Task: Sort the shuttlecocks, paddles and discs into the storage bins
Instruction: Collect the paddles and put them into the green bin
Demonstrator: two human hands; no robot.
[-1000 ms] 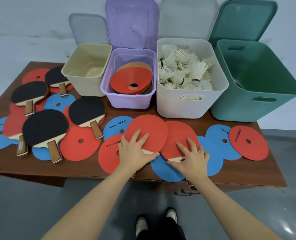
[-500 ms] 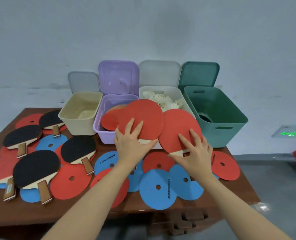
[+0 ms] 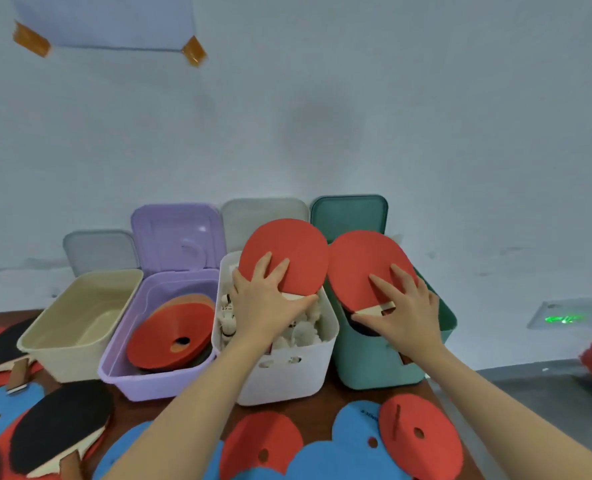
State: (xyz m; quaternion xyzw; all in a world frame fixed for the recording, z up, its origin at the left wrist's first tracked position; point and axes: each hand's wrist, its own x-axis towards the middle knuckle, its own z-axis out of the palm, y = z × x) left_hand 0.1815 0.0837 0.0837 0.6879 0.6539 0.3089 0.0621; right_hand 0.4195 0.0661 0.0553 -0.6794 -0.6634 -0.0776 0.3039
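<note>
Left hand (image 3: pixel 265 299) grips a red-faced paddle (image 3: pixel 286 256) at the neck, fingers spread on the rubber, thumb along the pale wood; its handle is hidden under the palm. The paddle is held above the white bin (image 3: pixel 280 372), centre frame, whose shuttlecocks (image 3: pixel 308 327) are mostly covered by the hand.

Right hand (image 3: pixel 402 308) holds a second red paddle (image 3: pixel 360 268) the same way, over the green bin (image 3: pixel 374 358) at right of centre. A dark shape sits inside that bin under the paddle; cannot make out what it is.

Purple bin (image 3: pixel 156 379), left of the white one, holds stacked red discs (image 3: pixel 170 336). Cream bin (image 3: pixel 76 327) further left.

Lower frame: worktop (image 3: pixel 325 408) strewn with blue discs (image 3: pixel 351 427) and red discs (image 3: pixel 422 434), overlapping, several cut off by the bottom edge. A black-faced paddle (image 3: pixel 59 424) lies at lower left, handle partly out of frame.
</note>
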